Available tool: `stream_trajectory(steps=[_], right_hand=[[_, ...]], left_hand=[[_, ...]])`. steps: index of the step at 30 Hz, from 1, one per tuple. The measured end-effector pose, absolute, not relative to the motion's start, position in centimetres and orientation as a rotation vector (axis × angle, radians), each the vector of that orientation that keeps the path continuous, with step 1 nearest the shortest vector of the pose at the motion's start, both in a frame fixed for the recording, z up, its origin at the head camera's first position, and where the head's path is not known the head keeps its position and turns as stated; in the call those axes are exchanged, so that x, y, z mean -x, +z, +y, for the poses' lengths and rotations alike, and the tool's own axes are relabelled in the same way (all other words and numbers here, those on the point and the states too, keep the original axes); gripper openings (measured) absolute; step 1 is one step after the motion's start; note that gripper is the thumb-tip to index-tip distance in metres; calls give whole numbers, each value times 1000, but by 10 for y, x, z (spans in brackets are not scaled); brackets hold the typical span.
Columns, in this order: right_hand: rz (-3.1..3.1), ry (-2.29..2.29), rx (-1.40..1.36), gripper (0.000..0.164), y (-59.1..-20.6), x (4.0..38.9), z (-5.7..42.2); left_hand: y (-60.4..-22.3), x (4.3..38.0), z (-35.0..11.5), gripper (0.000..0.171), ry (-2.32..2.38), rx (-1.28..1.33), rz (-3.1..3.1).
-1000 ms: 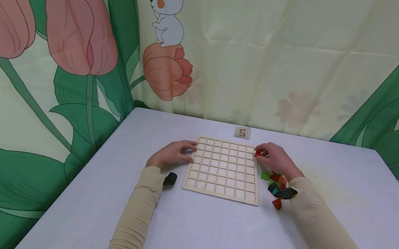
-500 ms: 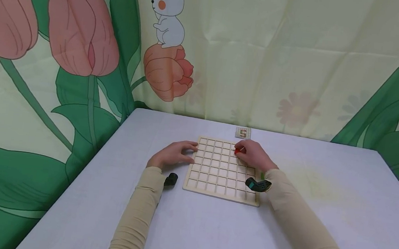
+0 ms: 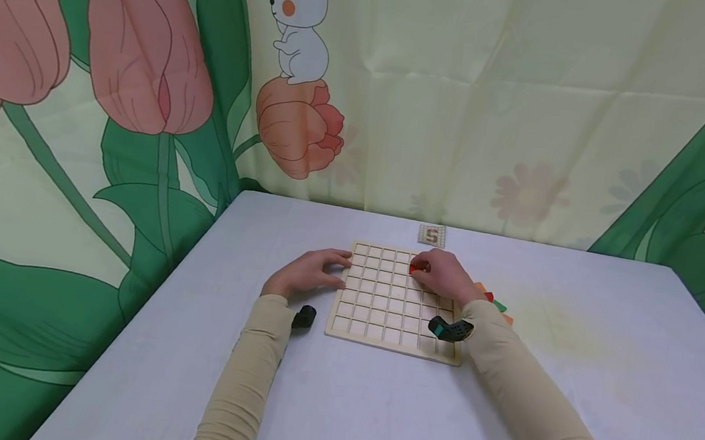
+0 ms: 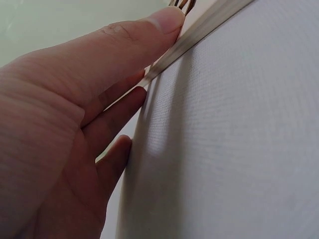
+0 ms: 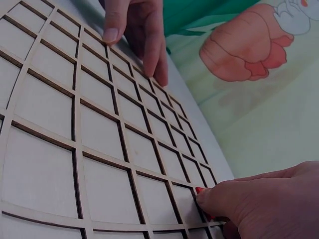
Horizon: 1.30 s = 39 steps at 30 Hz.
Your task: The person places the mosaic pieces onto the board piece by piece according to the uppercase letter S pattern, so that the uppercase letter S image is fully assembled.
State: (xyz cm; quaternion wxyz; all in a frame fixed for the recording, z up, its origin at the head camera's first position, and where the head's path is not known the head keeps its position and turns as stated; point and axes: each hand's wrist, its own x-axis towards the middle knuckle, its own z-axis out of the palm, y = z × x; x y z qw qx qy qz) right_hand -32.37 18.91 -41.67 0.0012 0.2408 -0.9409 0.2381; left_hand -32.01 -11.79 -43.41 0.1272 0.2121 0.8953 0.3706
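A square wooden grid board with rows of recessed cells lies on the white table. My left hand rests its thumb and fingertips along the board's left edge, fingers only slightly bent; the left wrist view has the thumb right at the wooden rim. Over the upper right part of the board, my right hand pinches a small red piece. In the right wrist view the red piece sits at a cell near the far side, mostly covered by the thumb and fingers.
Several loose orange, red and green pieces lie right of the board, partly behind the right forearm. A small card with a gridded coloured pattern lies beyond the board. A printed curtain hangs behind the table's far edge.
My right hand has carried the red piece leftward from beside the board's right edge to a cell in its upper right part. The left hand stays at the left edge.
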Motion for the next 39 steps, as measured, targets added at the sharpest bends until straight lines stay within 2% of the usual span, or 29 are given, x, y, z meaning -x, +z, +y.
stream_trajectory(steps=[22, 27, 33, 39], right_hand=[[-2943, 786, -710, 16, -419, 321, 188], [-2955, 828, -689, 21, -418, 318, 189], [-2973, 920, -543, 32, -416, 312, 208], [-2993, 932, -408, 36, -414, 299, 248]], left_hand=[[-433, 319, -118, 51, 1084, -624, 2605], [-432, 317, -117, 50, 1094, -597, 2603], [-432, 317, -116, 51, 1096, -580, 2599], [-434, 318, -115, 51, 1090, -571, 2603]])
